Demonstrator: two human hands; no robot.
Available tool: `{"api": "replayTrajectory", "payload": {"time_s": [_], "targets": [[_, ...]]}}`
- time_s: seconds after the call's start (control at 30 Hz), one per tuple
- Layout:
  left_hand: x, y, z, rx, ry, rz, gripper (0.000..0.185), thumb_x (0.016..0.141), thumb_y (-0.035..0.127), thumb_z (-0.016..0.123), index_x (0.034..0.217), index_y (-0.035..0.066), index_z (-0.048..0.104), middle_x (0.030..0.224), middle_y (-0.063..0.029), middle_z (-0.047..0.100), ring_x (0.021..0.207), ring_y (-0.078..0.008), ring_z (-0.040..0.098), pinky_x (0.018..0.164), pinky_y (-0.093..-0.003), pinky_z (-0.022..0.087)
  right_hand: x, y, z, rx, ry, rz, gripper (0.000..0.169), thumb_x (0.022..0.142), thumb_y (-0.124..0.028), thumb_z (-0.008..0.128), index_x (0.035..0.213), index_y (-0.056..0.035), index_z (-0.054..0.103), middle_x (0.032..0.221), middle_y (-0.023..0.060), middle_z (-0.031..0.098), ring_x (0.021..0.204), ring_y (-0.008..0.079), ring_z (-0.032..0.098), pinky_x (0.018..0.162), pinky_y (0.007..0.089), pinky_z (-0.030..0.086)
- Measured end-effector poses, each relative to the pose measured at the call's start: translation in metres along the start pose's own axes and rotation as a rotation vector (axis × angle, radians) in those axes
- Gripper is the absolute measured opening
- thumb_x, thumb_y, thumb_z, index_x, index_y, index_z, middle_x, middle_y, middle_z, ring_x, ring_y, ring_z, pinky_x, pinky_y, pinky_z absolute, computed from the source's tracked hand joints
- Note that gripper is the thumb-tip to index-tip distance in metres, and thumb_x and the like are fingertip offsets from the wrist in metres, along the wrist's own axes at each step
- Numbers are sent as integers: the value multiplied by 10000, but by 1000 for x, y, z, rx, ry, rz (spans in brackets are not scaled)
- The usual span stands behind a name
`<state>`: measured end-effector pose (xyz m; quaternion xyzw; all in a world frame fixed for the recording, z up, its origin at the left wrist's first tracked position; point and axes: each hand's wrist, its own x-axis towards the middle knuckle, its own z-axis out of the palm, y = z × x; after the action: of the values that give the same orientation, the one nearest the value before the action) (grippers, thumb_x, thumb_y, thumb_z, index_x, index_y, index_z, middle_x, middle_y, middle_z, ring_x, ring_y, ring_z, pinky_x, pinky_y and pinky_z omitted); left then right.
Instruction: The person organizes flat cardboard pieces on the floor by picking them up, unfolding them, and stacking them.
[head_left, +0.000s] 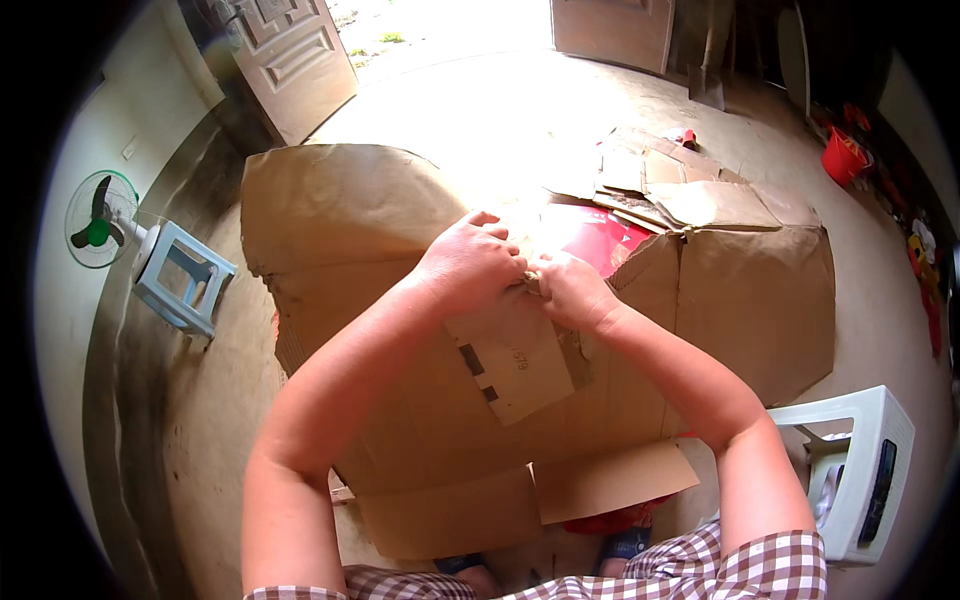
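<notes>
A large brown corrugated cardboard sheet (600, 405), opened out with creases and torn edges, lies across in front of me. My left hand (476, 259) grips the cardboard near its upper middle edge, fingers curled. Close beside it on the right, my right hand (570, 289) pinches a torn bit of the same cardboard. Below my hands a paler piece of card (517, 367) with dark marks and handwriting lies on the sheet. A red printed sheet (592, 236) shows just beyond my right hand.
Flattened cardboard pieces (675, 176) are piled beyond the sheet on the right. A blue plastic stool (187, 277) and a green fan (101, 219) stand left. A white plastic stool (862, 472) is near my right elbow. Farther off are a red bucket (845, 157), a shovel (706, 82) and an open door (300, 67).
</notes>
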<state>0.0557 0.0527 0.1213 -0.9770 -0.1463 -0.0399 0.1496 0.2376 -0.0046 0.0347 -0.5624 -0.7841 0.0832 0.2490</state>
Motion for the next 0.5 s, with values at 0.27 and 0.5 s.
{"api": "replayTrajectory", "payload": {"time_s": [0.27,0.5], "targets": [[-21,-23,-23,-203,-47,73,227,894,277,611,727,126,590,814,5,647,905,-196,612,976,-348,430,-9,-12,-6,-141,58,-244,114,873,-118,566,940,-29,590,737,116,650,699,279,676,588,384,538],[-34,-23,-19,-324,-102,83,216,879,262,635,754,101,560,817,-31,636,920,-238,613,917,-380,454,-17,-4,0,-207,151,-568,212,832,-83,556,1039,-53,588,798,58,640,683,182,670,539,298,527]]}}
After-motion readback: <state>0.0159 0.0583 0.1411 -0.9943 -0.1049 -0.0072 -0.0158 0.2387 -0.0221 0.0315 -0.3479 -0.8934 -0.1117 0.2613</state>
